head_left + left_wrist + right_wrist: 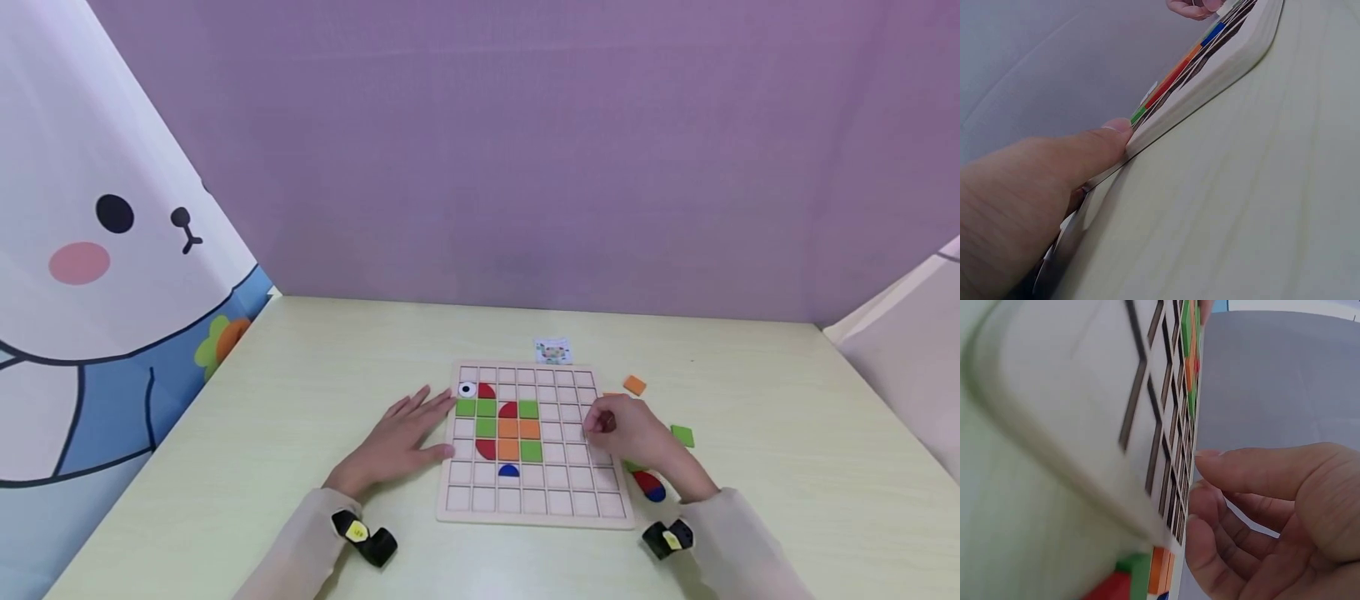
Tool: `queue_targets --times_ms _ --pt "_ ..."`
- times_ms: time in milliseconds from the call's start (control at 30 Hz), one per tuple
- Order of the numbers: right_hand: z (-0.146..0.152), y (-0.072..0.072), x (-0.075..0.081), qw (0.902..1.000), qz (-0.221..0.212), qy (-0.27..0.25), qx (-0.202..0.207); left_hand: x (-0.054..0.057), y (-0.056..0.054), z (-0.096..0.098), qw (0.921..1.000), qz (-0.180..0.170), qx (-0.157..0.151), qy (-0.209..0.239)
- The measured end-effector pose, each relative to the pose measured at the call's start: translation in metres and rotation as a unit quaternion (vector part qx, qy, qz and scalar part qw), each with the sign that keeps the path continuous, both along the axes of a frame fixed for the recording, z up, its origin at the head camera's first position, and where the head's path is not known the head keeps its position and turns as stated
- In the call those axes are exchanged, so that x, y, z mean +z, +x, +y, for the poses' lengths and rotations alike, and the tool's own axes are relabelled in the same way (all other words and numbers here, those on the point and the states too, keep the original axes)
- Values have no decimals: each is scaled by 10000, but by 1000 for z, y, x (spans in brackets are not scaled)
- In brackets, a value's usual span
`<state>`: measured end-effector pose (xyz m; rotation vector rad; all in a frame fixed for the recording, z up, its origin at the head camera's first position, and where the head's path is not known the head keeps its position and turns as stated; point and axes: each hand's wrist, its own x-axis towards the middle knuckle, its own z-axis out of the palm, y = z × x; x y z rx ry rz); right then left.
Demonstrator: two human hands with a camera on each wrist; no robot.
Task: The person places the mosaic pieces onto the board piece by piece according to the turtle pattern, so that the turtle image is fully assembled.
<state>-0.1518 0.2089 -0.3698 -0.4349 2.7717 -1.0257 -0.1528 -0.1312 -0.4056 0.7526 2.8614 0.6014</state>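
Observation:
A square wooden grid board (536, 520) lies on the table with several coloured pieces set in its left half. Among them are green squares, orange squares (507, 448), red quarter-round pieces (486, 450), an eye tile (467, 389) and a blue half-round piece (508, 471). With fingers extended, my left hand (405, 437) touches the board's left edge; the thumb rests at the edge in the left wrist view. My right hand (630, 429) hovers at the board's right edge, fingers loosely curled. In the right wrist view its thumb and fingertips stand apart, with no piece visible between them.
Loose pieces lie right of the board: an orange square (634, 384), a green square (682, 436) and a red-and-blue group (649, 485), partly hidden near the right hand. A small printed card (552, 351) sits behind the board. A purple cloth (525, 167) rises behind the table.

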Motion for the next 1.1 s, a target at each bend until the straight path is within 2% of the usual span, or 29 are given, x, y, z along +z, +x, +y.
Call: queue_targets --times_ms 1100 --pt "41 -17 4 9992 132 370 -89 -1 0 -1 10000 -34 54 -31"
